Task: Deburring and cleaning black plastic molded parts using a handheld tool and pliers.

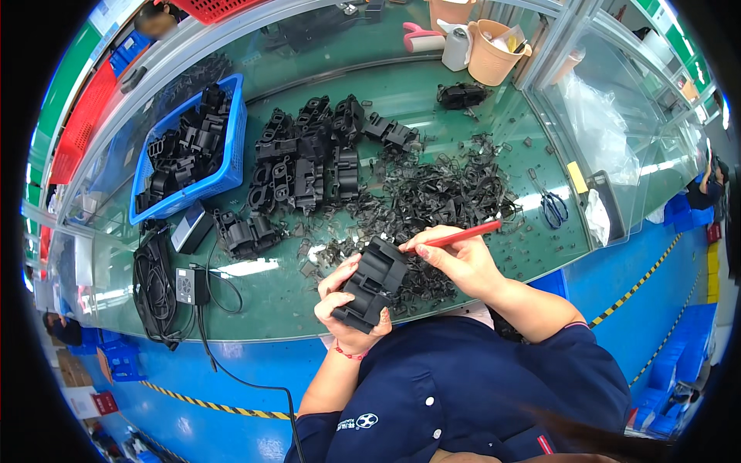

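**Black part in my left hand, red tool in my right**

My left hand (347,309) is closed around a black plastic part (372,282), held up just over the near table edge, thumb on its left side, fingers under it. My right hand (455,258) pinches a thin red tool (463,234) between thumb and fingers; its near end sits right at the part's top right corner, cannot tell if it actually touches. The far end points right, over the scrap.

Blue basket (231,166) far left holds a pile of black parts. More black parts (305,158) are stacked loose on the green table (270,297) beside it. A heap of thin black scrap (444,189) lies just beyond my hands. Tan bucket (492,54) at the back has small stuff in it, too small to make out. Blue scissors (553,204) lie to the right, near the clear partition.

Black fan (154,285) and a small adapter (186,285) sit at left, with the cable running off the table edge. My left fingers are mostly hidden by the part. Picture edges are bent and dark
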`<action>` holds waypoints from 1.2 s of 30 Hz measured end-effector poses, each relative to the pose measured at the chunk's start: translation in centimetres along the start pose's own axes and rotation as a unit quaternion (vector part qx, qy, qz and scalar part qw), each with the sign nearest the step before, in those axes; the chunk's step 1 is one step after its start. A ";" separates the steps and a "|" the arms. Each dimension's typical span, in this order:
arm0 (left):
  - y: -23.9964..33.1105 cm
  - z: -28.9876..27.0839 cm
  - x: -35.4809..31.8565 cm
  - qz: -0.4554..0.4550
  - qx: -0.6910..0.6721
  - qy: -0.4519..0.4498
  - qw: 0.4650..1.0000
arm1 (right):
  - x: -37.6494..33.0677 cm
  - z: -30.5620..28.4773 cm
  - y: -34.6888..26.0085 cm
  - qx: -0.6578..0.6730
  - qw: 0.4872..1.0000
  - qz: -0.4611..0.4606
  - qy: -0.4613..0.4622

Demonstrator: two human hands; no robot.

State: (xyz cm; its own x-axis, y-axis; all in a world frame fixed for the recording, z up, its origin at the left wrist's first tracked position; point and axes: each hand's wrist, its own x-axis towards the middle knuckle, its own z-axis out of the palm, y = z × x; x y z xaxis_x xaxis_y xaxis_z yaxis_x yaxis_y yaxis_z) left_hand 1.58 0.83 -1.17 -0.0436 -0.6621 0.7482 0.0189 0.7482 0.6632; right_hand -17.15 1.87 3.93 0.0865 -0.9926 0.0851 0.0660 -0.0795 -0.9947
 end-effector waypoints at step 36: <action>0.5 0.4 -0.5 -0.384 -0.348 0.116 0.848 | 4.1 -5.5 0.2 -0.472 0.850 -0.200 0.120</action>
State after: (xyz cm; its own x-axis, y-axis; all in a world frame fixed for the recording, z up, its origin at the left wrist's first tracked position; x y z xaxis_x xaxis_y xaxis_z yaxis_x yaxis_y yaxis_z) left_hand 1.18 1.57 -1.26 -0.1142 -0.9932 0.0215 0.6611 -0.0598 0.7479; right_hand -22.30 -2.69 3.75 0.0327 -0.8502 0.5255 -0.7948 -0.3408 -0.5021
